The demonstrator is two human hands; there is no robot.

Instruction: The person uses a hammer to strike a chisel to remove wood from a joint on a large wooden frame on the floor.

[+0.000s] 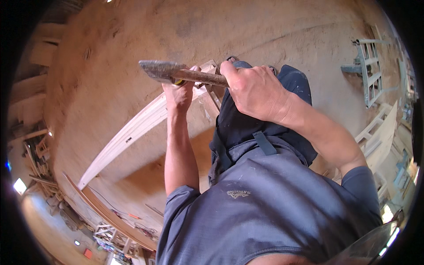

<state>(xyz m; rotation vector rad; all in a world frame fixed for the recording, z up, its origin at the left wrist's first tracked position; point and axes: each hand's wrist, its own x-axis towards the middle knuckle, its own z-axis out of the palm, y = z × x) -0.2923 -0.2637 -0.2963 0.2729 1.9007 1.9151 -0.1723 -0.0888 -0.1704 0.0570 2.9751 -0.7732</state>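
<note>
My right hand [258,92] is closed round the wooden handle of a hatchet [203,77]. Its grey metal head points to the left, above my left hand. My left hand [179,93] is closed just under the head, its thumb side showing beyond the handle. A small yellow and dark round end [178,81] shows at this hand; the hatchet covers the rest, so its kind is unclear. Under both hands lies the far end of a long pale timber beam [137,126], which runs down to the lower left.
Brown earth floor [132,31] spreads around me. A long brown board [106,212] and a cable lie at lower left, near a stack of wood pieces [42,154]. On the right stand a pale metal frame [370,70] and a wooden frame [380,137]. My legs are close to the beam's end.
</note>
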